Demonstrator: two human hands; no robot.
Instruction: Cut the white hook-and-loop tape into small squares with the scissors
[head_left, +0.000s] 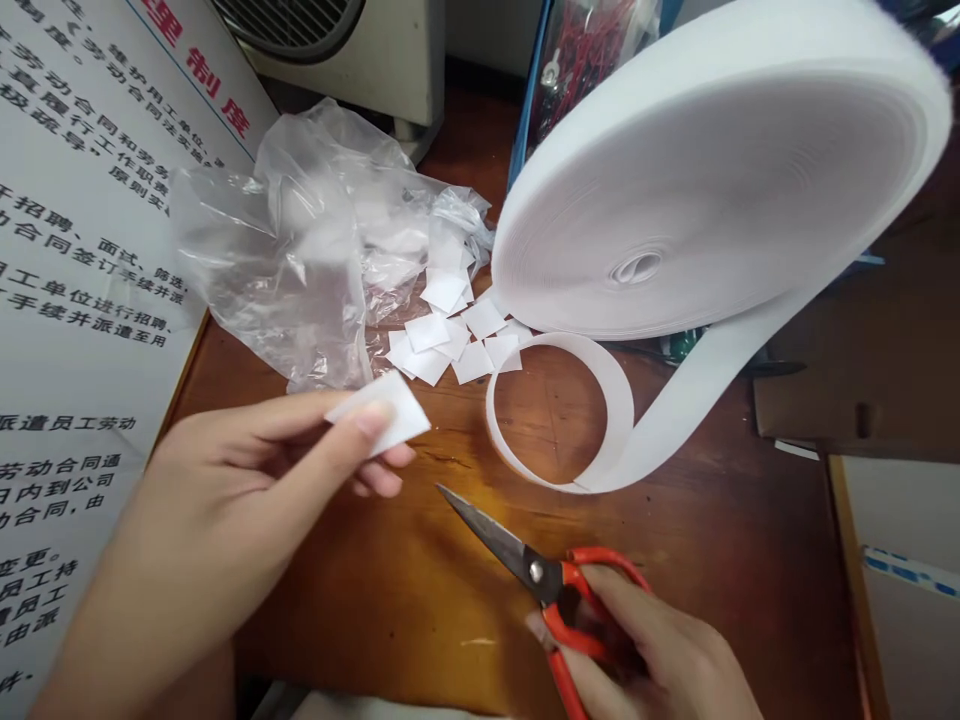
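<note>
Between thumb and fingers, my left hand (255, 470) pinches a small white square of tape (401, 415) above the wooden table. My right hand (667, 650) is wrapped around the red handles of a pair of scissors (517, 550). Their dark blades look closed and point toward the left hand, apart from the square. A big roll of white tape (712, 200) stands tilted at the upper right. Its loose strip (690, 395) runs down and curls into a loop on the table. Several cut white squares (450, 335) lie in a loose pile beside that loop.
A crumpled clear plastic bag (300, 250) lies behind my left hand. Along the left edge stands a board with printed text (75, 300). A beige appliance with a grille (397, 60) sits at the back, near a blue box (529, 100) holding red items. Cardboard (885, 360) is at the right.
</note>
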